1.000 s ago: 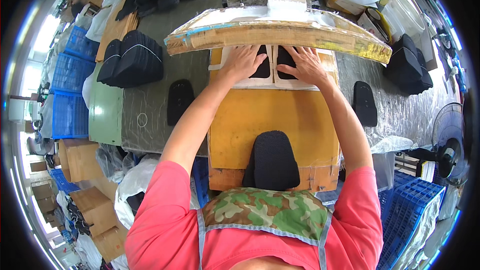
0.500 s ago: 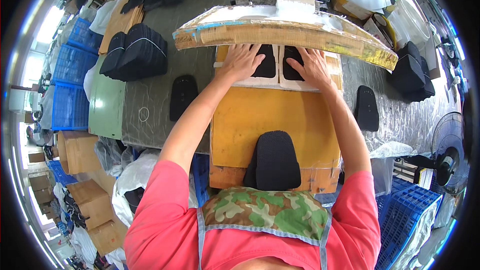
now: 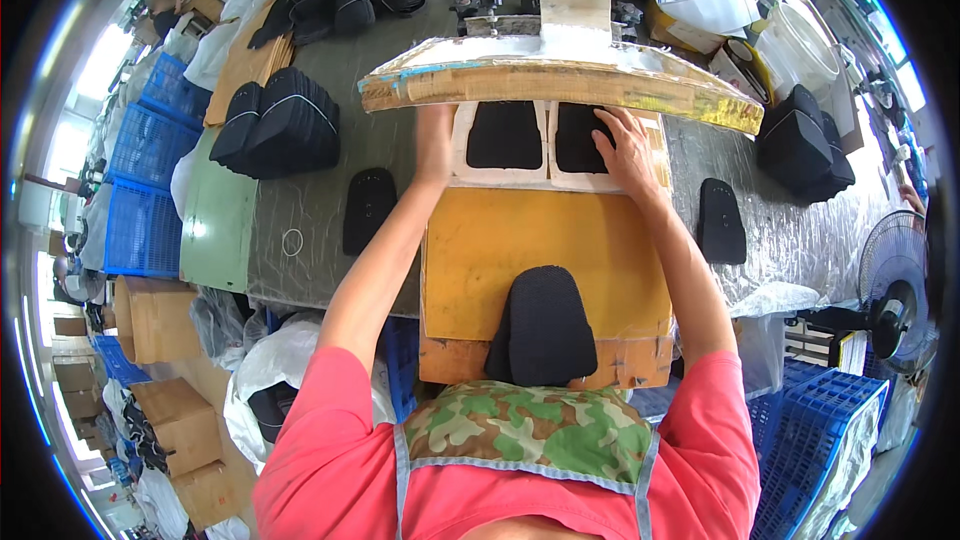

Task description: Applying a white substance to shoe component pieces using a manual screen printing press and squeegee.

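Two black insole-shaped pads lie side by side in white cut-out templates on a board, a left pad and a right pad. Over their far ends a wooden frame is tilted up. My right hand rests at the right pad's outer edge, fingers spread and thumb on the black surface. Beside the left template is my left hand, blurred, its fingers hidden by the frame. Closer to me, a few more black pads are stacked on the yellow board.
Single black pads lie left and right of the board. Banded pad stacks stand at left and right. A fan is at the right edge, with a blue crate below. Another person's hand shows far right.
My left hand has come off the left pad and moved left to the template's side, baring the pad. The right hand stays by the right pad, its fingers shifted slightly outward.
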Demonstrator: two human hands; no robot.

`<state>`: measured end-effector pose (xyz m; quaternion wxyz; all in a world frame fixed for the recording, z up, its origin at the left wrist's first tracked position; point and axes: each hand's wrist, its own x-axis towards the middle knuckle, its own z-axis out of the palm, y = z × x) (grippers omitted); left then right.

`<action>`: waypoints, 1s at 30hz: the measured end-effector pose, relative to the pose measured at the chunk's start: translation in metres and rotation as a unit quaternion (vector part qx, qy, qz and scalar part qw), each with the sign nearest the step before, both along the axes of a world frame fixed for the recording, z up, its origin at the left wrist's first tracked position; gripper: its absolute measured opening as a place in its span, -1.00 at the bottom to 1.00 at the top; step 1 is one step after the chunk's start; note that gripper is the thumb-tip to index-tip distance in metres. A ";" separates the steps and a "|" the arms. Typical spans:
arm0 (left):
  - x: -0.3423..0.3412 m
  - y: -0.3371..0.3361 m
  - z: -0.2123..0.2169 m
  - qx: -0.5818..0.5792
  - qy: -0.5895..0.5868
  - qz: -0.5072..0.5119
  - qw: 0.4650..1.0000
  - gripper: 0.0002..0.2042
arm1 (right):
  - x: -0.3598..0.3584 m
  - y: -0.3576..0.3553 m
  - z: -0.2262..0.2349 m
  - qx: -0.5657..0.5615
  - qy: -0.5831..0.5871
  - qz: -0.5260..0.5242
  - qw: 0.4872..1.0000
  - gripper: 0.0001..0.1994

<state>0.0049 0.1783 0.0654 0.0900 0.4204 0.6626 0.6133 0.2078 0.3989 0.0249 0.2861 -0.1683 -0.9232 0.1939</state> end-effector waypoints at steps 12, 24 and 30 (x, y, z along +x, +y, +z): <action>-0.020 -0.058 0.121 0.095 0.069 0.028 0.993 -0.41 | 0.017 0.027 0.015 -0.053 0.067 -0.047 0.995 -0.74; 0.054 -0.113 -0.007 -0.046 -0.109 -0.008 0.993 -0.56 | 0.004 0.080 0.095 -0.075 0.099 -0.051 0.991 -0.63; 0.054 -0.103 -0.027 -0.080 0.014 0.017 0.997 -0.70 | -0.087 0.038 0.103 0.197 -0.061 0.018 0.978 -0.58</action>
